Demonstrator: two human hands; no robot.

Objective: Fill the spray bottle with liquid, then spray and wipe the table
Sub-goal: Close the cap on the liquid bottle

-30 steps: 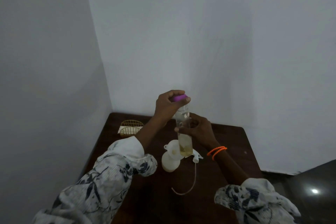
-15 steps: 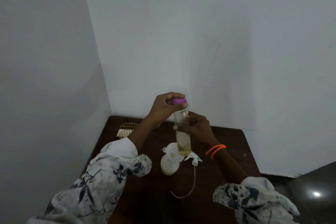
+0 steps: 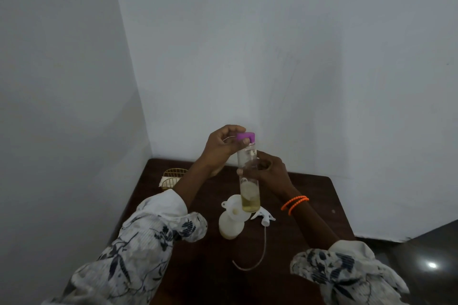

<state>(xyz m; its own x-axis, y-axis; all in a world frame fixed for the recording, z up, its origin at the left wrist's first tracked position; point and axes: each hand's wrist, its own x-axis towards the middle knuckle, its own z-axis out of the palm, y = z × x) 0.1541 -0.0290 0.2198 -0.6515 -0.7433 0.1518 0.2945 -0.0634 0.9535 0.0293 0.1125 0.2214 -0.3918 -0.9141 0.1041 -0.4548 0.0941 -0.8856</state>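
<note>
While the clear bottle (image 3: 248, 181) hangs upright above the table (image 3: 309, 205), the right hand (image 3: 271, 173) wraps its fingers round the bottle's middle and the left hand (image 3: 223, 147) pinches the purple cap (image 3: 245, 136) at the top, at twelve o'clock from the right hand. Neither hand is free. A shallow pool of yellowish liquid sits in the bottle's base, so it is probably light and bottom-weighted. Its clear wall looks smooth and likely slick if wet; whether it is glass or plastic cannot be told, so a firm wrap round the mid-body, as now, seems the safest hold.

Just below the bottle, at about seven o'clock from its base, the white spray bottle (image 3: 230, 226) stands on the table with a white funnel (image 3: 235, 207) seated in its neck. It looks like soft, light plastic and could tip easily under the funnel; steadying its body low down while pouring would be prudent. The spray head (image 3: 263, 218) lies on the table at three o'clock from the spray bottle, its thin dip tube (image 3: 257, 257) curling away toward six o'clock; that tube is limp, so the head is best lifted by its rigid trigger body.

At ten o'clock, near the table's far left corner, stands a gold wire holder (image 3: 173, 177) with something pale in it. Orange bangles (image 3: 295, 203) ring the right wrist.

Judging by the grip, the cap is being worked, with pouring not yet begun.
</note>
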